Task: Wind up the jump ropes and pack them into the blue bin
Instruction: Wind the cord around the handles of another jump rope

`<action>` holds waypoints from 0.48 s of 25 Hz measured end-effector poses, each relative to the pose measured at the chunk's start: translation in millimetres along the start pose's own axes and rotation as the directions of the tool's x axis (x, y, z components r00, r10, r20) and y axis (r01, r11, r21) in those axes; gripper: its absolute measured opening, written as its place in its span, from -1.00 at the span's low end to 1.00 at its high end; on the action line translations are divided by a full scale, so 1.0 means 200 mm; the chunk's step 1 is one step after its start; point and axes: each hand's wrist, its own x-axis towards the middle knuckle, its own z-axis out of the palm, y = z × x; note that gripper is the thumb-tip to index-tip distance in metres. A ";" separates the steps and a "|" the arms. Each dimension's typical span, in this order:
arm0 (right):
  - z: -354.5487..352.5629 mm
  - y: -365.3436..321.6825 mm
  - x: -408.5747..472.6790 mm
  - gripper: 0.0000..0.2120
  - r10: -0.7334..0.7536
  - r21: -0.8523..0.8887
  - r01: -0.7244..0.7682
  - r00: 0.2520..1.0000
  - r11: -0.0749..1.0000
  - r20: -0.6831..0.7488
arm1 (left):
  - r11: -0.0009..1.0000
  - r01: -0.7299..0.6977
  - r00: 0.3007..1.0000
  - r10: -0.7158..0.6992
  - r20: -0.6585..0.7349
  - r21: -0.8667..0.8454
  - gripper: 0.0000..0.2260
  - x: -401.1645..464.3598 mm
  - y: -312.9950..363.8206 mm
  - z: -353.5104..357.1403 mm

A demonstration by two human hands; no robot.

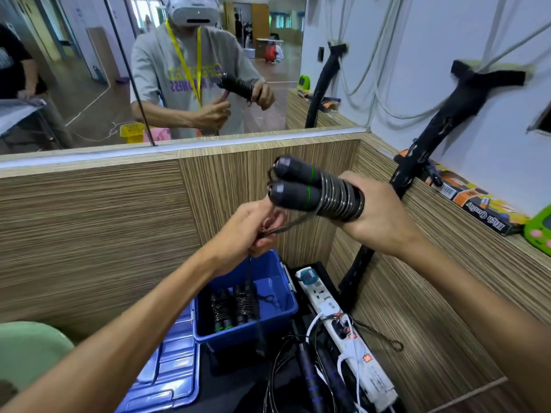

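My right hand (378,216) grips two black jump-rope handles (301,186) held side by side, with dark rope coiled in several turns around them. My left hand (253,231) pinches the loose end of that rope just below the handles, and a black strap hangs down from it. The blue bin (283,311) stands open on the surface below. Two wound jump ropes (232,305) lie inside the bin. Another jump rope with purple-banded handles (310,380) lies loose in front of the bin.
The bin's blue lid (170,365) lies at its left. A white power strip (348,338) with plugs and cables runs along the right. Wood-grain partition walls enclose the corner. A black bracket (417,162) leans on the right ledge beside a boxed item (477,207). A mirror is above.
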 end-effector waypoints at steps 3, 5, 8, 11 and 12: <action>0.01 0.01 0.02 -0.74 0.039 -0.004 -0.039 0.999 0.999 -0.030 | 0.983 -0.155 0.980 0.140 -0.145 -0.096 -0.74 -0.07 -0.10 0.07; 0.03 0.03 0.02 -0.73 0.071 -0.048 -0.071 0.997 0.996 -0.008 | 0.977 -0.163 0.954 0.119 -0.277 -0.140 -0.80 -0.10 -0.19 0.11; 0.07 0.07 0.01 -0.73 0.131 -0.092 -0.132 0.991 0.987 -0.015 | 0.989 -0.139 0.884 0.100 -0.456 -0.054 -0.77 -0.14 -0.24 0.14; 0.09 0.08 0.03 -0.81 0.196 -0.141 -0.199 0.980 0.970 -0.032 | 0.973 -0.173 0.818 0.229 -0.528 0.153 -0.81 -0.17 -0.22 0.20; 0.09 0.08 0.04 -0.83 0.205 -0.165 -0.210 0.978 0.964 -0.045 | 0.956 -0.161 0.785 0.275 -0.555 0.247 -0.81 -0.17 -0.22 0.22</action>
